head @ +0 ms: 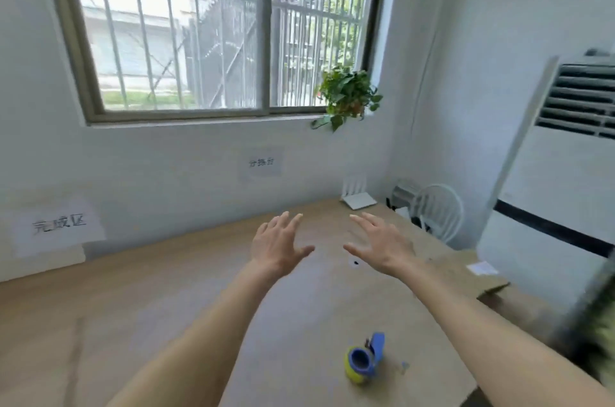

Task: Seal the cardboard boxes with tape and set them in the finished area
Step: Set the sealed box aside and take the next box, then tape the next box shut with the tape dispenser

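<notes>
Hovering spread and empty above the wooden surface point(166, 300): left hand point(278, 246), right hand point(382, 245); lying nearby, blue tape dispenser point(364, 358); cardboard box point(496, 290) sitting at right edge, probably needing fetching next.

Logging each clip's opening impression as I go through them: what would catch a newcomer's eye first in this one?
Two bare arms reach over a wooden table, the left hand and right hand open and spread, holding nothing. Near the table's front edge lies a blue and yellow tape dispenser. Behind is a big barred window with a green plant at its right corner.
</notes>
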Tool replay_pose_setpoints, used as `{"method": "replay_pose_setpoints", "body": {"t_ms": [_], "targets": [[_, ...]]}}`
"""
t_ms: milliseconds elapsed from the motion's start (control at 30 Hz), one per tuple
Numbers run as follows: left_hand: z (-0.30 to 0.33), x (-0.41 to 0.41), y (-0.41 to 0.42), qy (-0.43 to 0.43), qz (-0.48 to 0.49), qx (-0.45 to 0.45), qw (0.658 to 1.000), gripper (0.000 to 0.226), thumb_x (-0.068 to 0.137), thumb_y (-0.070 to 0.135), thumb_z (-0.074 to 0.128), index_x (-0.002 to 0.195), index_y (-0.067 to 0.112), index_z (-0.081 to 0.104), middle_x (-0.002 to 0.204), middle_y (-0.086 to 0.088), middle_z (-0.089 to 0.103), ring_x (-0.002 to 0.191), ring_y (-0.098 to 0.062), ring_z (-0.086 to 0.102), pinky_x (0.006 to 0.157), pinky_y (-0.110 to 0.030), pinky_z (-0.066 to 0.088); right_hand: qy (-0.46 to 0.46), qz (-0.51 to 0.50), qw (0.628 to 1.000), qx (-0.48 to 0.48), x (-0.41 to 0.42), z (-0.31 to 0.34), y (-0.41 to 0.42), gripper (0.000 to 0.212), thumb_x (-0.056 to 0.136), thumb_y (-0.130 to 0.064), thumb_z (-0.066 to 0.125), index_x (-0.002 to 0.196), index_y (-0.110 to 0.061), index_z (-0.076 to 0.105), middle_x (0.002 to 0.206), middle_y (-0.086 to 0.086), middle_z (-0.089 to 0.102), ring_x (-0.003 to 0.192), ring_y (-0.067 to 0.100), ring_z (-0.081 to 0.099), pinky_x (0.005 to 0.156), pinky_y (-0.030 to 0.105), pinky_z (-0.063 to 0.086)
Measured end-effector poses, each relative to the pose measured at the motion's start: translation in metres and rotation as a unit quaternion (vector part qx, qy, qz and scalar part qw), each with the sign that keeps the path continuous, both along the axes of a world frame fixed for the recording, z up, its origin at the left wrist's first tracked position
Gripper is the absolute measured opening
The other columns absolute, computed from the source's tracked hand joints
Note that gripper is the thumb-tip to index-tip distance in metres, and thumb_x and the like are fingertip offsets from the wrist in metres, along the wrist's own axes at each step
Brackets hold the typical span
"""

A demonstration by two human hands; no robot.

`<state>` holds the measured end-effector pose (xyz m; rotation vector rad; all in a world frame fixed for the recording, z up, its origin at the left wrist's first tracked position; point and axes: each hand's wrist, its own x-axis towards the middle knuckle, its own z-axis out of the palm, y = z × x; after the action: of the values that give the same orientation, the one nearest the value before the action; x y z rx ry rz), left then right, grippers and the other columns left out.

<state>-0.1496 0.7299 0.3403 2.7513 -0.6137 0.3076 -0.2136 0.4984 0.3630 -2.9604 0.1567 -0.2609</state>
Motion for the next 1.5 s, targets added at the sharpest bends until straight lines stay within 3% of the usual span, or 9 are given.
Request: {"method": "replay_pose_setpoints", "body": {"t_ms": [367, 600, 733, 933, 1167, 1400, 1500], "targets": [[-0.015, -0.035, -0.361, 0.012, -0.207, 0.011, 0.978, 0.081, 0.093, 0.067, 0.049, 0.158, 0.028, 0.021, 0.165, -0.002, 0.022, 0.15, -0.022, 0.024, 0.12, -0.039, 0.02, 0.044, -0.228, 0.972, 0.031, -0.127, -0.027, -0.331, 0.076, 0.091, -0.072, 0.048, 0.156, -0.039, 0.027, 0.164, -0.012, 0.028, 0.149, 0.015, 0.031, 0.118, 0.039, 0.03], [-0.055, -0.005, -0.538, 0.068, -0.241, 0.012, 0.968, 0.078, 0.094, 0.066, 0.048, 0.157, 0.029, 0.021, 0.164, -0.001, 0.025, 0.148, -0.023, 0.028, 0.12, -0.041, 0.023, 0.084, -0.251, 0.964, 0.017, -0.118, -0.043, -0.494, 0.079, 0.091, -0.073, 0.048, 0.158, -0.039, 0.025, 0.165, -0.011, 0.026, 0.151, 0.013, 0.026, 0.121, 0.037, 0.028], [-0.062, 0.019, -0.612, 0.078, -0.246, 0.019, 0.966, 0.079, 0.093, 0.068, 0.047, 0.158, 0.03, 0.022, 0.164, -0.001, 0.024, 0.149, -0.022, 0.026, 0.121, -0.042, 0.022, 0.09, -0.254, 0.963, 0.021, -0.099, -0.041, -0.565, 0.078, 0.09, -0.073, 0.05, 0.157, -0.038, 0.029, 0.163, -0.011, 0.029, 0.149, 0.013, 0.032, 0.119, 0.038, 0.032], [-0.09, 0.073, -0.674, 0.106, -0.198, 0.018, 0.974, 0.079, 0.093, 0.068, 0.048, 0.158, 0.03, 0.021, 0.164, -0.002, 0.026, 0.149, -0.023, 0.027, 0.12, -0.04, 0.022, 0.106, -0.225, 0.967, 0.05, -0.032, -0.065, -0.635, 0.076, 0.092, -0.07, 0.051, 0.157, -0.039, 0.027, 0.163, -0.014, 0.028, 0.148, 0.013, 0.033, 0.114, 0.038, 0.035], [-0.176, 0.144, -0.721, 0.19, -0.08, 0.026, 0.978, 0.081, 0.091, 0.069, 0.049, 0.158, 0.031, 0.022, 0.162, -0.007, 0.028, 0.147, -0.026, 0.03, 0.117, -0.043, 0.028, 0.165, -0.134, 0.972, 0.099, 0.086, -0.152, -0.71, 0.076, 0.091, -0.066, 0.055, 0.157, -0.037, 0.029, 0.161, -0.012, 0.032, 0.145, 0.017, 0.037, 0.11, 0.042, 0.039], [-0.292, 0.185, -0.768, 0.309, 0.056, 0.027, 0.949, 0.085, 0.087, 0.074, 0.049, 0.157, 0.036, 0.019, 0.165, -0.003, 0.02, 0.148, -0.026, 0.028, 0.117, -0.043, 0.032, 0.267, -0.078, 0.944, 0.178, 0.186, -0.279, -0.773, 0.085, 0.081, -0.072, 0.056, 0.155, -0.046, 0.023, 0.159, -0.016, 0.03, 0.14, 0.021, 0.043, 0.103, 0.044, 0.04], [-0.322, 0.183, -0.785, 0.354, 0.109, 0.005, 0.929, 0.083, 0.087, 0.072, 0.052, 0.156, 0.037, 0.02, 0.161, -0.008, 0.025, 0.144, -0.028, 0.034, 0.113, -0.042, 0.036, 0.293, -0.068, 0.928, 0.219, 0.207, -0.324, -0.791, 0.099, 0.067, -0.08, 0.053, 0.152, -0.056, 0.01, 0.161, -0.014, 0.023, 0.142, 0.023, 0.04, 0.105, 0.05, 0.041]]}}
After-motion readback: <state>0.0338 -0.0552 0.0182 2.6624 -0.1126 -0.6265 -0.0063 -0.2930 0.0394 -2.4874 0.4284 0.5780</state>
